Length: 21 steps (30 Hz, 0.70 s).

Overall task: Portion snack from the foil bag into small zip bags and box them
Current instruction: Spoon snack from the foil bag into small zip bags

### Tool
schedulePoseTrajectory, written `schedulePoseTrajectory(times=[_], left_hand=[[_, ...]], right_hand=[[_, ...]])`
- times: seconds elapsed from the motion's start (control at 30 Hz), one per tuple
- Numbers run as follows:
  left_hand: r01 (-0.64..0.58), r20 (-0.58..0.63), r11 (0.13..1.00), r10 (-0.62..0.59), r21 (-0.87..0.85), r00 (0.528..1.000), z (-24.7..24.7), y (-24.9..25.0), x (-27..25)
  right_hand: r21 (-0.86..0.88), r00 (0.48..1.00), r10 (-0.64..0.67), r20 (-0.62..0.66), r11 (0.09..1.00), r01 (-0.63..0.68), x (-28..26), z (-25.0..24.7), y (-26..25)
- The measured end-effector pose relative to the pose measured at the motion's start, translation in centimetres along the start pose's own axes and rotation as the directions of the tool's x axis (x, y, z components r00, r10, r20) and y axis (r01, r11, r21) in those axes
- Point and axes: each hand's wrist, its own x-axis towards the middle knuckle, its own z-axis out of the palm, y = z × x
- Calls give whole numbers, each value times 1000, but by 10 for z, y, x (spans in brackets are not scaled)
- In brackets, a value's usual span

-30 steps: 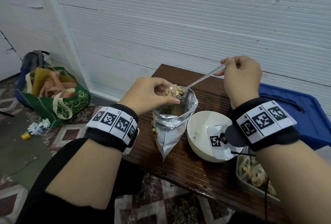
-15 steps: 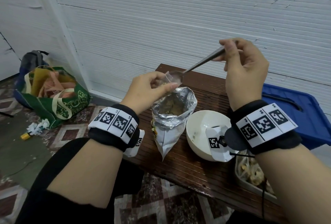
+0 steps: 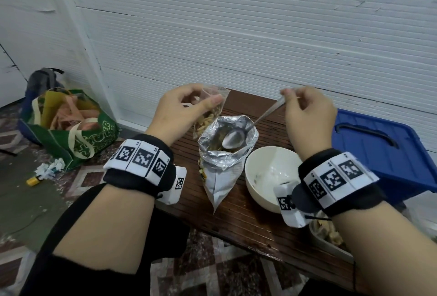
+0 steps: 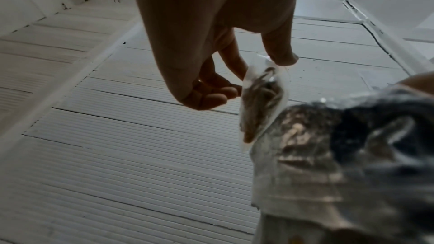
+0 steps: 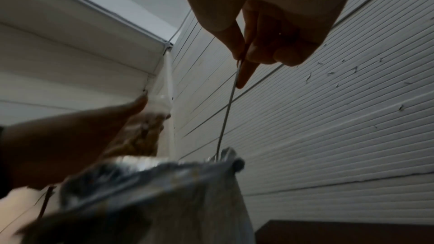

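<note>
Since half a second ago we see the spoon [image 3: 238, 136] drop from the small zip bag's mouth into the foil bag [image 3: 224, 161], and the zip bag [image 3: 209, 116] lift higher and clear of the spoon. The left hand [image 3: 182, 111] pinches the zip bag near its top between thumb and fingers; it hangs partly filled, just beside the foil bag's rim. The right hand [image 3: 307, 116] pinches the spoon handle, its bowl inside the foil bag's open mouth and seemingly empty, though glare makes that hard to judge. The foil bag stands upright on the wooden surface [image 3: 248, 220], touching or nearly touching the white bowl [image 3: 262, 177]. The tray [image 3: 331, 243] of filled bags is largely hidden behind the right wrist and cut off at the edge. In both wrist views the foil bag is blurred.
</note>
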Motion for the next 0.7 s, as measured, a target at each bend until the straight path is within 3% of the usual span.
schedulePoseTrajectory(times=[0.3,0.7], left_hand=[[26,8,994,-25,-107,1000,5,7,-2],[51,48,975,-41,-216,998,15,8,-3]], right_hand=[[-178,948,35,315,984,23,-30,26,19],[25,968,-42,246,999,37,-22,6,14]])
